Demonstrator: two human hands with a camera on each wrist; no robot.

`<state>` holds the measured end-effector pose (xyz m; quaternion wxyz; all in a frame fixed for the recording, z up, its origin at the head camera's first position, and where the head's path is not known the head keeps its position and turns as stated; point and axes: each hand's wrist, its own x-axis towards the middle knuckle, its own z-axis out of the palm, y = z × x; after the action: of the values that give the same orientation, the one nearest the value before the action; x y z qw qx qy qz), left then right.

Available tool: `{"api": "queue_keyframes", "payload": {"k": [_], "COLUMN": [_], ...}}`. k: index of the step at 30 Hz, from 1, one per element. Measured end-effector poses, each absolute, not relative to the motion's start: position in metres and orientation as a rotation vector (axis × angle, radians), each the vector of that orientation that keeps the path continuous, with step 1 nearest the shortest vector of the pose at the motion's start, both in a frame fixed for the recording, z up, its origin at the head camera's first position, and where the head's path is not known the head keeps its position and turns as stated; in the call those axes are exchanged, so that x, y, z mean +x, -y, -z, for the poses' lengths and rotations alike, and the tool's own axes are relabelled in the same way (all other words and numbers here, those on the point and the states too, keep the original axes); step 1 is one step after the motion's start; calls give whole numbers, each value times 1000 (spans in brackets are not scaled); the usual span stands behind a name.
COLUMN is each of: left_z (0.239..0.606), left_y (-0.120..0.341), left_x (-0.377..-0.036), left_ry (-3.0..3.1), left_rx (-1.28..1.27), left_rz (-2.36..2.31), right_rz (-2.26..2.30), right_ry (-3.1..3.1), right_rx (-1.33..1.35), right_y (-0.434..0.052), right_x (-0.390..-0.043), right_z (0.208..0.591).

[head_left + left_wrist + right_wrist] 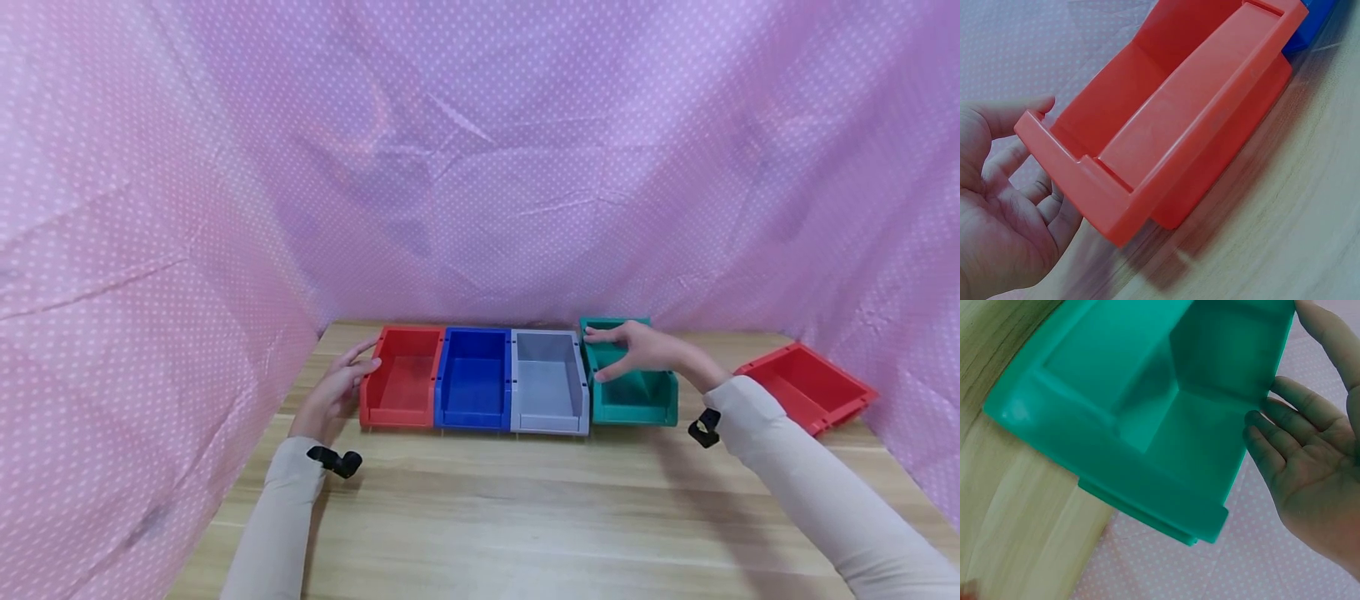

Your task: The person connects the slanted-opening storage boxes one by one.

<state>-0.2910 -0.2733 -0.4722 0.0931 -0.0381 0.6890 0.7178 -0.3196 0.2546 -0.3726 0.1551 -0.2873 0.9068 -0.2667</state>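
From left to right, a red bin (403, 379), a blue bin (474, 379) and a grey bin (550, 383) stand side by side in a row. A green bin (633, 412) stands at the right end, set slightly farther back. My left hand (341, 385) rests along the red bin's outer left side, thumb at the rim and fingers extended, as the left wrist view also shows. Over the green bin reaches my right hand (648, 348), thumb and index finger spread toward its left rim. In the right wrist view, fingertips (1254, 419) touch that bin's wall edge.
Another red bin (806, 387) lies at an angle on the right, partly behind the right sleeve (810, 475). The wooden table (487, 517) is bordered at the back and sides by a pink dotted curtain (480, 208), close behind the bins. Each wrist carries a black mount.
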Motion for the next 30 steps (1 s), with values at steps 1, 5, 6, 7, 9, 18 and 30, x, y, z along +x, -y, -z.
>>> {"api": "queue_keyframes", "payload": {"k": [1, 5, 6, 7, 9, 18, 30], "left_z": [473, 474, 474, 474, 474, 477, 479], "left_y": [274, 274, 274, 274, 273, 274, 274], "left_x": [-291, -292, -293, -293, -294, -295, -294], "left_ry": [-2057, -2067, -2058, -2037, -2017, -1996, -2090], "left_rx": [-107, -118, -123, -136, -136, -147, -114], "left_rz": [-2116, -2107, -2117, -2133, -2154, -2179, -2106], "right_rz": [766, 772, 771, 768, 760, 726, 692], "right_ry": [-2598, -2597, -2599, -2603, -2610, -2624, -2622], "right_rx": [-817, -831, -841, -848, -856, -866, -873], "right_y": [-255, -255, -255, -255, -254, -251, -250], "right_x": [-320, -319, -319, -319, -318, -319, -321], "right_z": [373, 375, 376, 376, 376, 377, 376]}}
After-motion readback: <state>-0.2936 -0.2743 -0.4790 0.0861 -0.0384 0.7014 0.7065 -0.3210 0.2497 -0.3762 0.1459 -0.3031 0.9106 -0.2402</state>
